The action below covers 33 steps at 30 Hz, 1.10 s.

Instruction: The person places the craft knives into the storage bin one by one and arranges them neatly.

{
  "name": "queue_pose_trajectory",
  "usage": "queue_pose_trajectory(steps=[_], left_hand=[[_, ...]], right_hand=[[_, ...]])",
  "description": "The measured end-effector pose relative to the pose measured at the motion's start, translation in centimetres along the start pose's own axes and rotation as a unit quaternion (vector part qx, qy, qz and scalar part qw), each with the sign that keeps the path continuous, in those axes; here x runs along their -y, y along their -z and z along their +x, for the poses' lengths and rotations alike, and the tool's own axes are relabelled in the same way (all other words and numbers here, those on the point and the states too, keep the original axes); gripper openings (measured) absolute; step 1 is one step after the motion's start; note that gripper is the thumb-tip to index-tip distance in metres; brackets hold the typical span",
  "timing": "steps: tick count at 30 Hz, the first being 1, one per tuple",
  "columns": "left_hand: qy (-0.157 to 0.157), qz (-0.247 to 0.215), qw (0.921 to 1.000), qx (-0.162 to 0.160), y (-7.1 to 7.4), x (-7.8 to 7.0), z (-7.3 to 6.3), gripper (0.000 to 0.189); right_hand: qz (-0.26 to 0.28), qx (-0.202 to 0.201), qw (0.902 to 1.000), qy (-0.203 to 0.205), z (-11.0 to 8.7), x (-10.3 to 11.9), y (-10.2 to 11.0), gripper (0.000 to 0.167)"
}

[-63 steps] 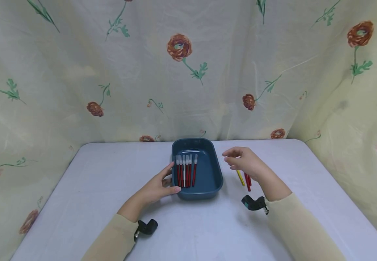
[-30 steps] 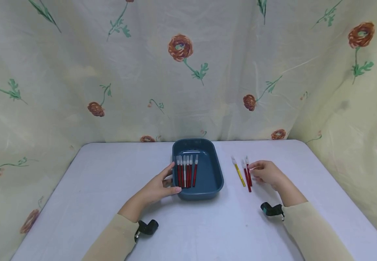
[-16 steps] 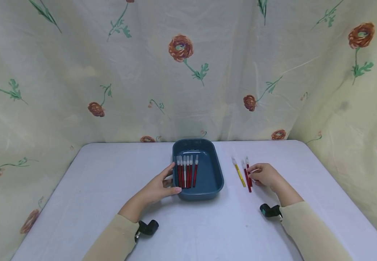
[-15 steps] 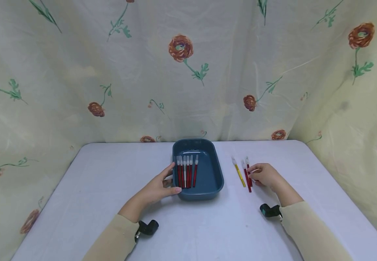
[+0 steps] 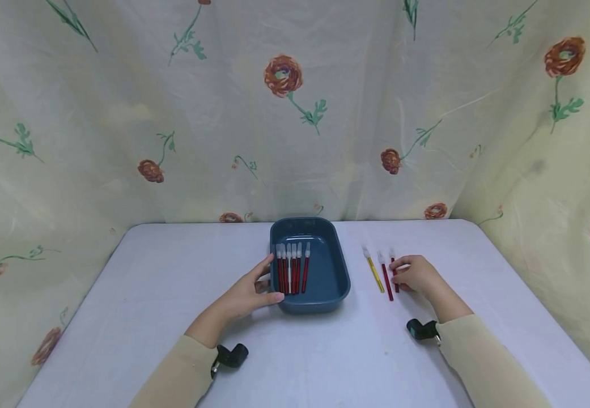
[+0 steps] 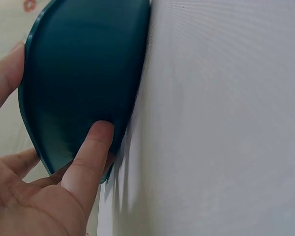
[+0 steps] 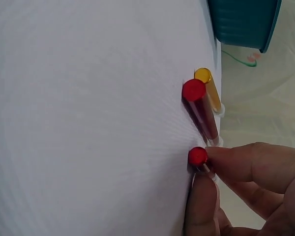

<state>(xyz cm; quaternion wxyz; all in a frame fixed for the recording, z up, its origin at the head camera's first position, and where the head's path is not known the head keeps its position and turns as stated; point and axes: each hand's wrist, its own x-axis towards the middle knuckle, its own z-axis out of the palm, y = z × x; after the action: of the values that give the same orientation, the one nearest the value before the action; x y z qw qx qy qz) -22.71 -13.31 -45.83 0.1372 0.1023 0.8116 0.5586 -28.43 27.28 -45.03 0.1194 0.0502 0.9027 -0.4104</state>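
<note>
A dark teal tray [image 5: 331, 283] stands mid-table and holds several red pens [image 5: 292, 271] side by side. My left hand [image 5: 250, 292] grips the tray's near-left corner, thumb [image 6: 91, 155] pressed on its outer wall [image 6: 83, 73]. To the tray's right lie a yellow pen [image 5: 374, 272] and a red pen [image 5: 386, 279] on the table. My right hand [image 5: 413, 274] pinches a second red pen [image 5: 393, 266] between thumb and fingers. In the right wrist view that pen [image 7: 198, 157] sits beside the other red pen [image 7: 200, 109] and the yellow pen [image 7: 209, 88].
The white table [image 5: 147, 294] is enclosed by a floral curtain [image 5: 223, 113] at the back and both sides. Black wrist camera mounts [image 5: 230, 356] sit at my sleeves. The tray's right half has bare floor.
My right hand came down from above the loose pens and took hold of the rightmost red pen, shifting it slightly right. The left hand and tray stayed still.
</note>
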Motion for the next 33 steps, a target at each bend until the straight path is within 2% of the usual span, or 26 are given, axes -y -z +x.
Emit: queue_pose_trajectory(steps=[6,18,24,33], left_hand=[[-0.001,0.002,1.0000,0.001,0.0,0.0,0.1,0.100],[0.001,-0.004,1.0000,0.004,0.0,0.1,0.2,0.101],[0.001,-0.003,1.0000,0.002,0.0,0.0,0.1,0.101],[0.000,-0.005,1.0000,0.004,0.1,0.0,0.0,0.100]], right_hand=[[-0.001,-0.008,0.9998,-0.016,-0.1,-0.1,0.0,0.034],[0.094,0.007,0.9945,-0.046,-0.4,-0.6,0.4,0.041],[0.114,0.011,0.9920,-0.053,-0.5,-0.4,0.6,0.042],[0.136,0.021,0.9898,-0.037,-1.3,0.6,1.2,0.050]])
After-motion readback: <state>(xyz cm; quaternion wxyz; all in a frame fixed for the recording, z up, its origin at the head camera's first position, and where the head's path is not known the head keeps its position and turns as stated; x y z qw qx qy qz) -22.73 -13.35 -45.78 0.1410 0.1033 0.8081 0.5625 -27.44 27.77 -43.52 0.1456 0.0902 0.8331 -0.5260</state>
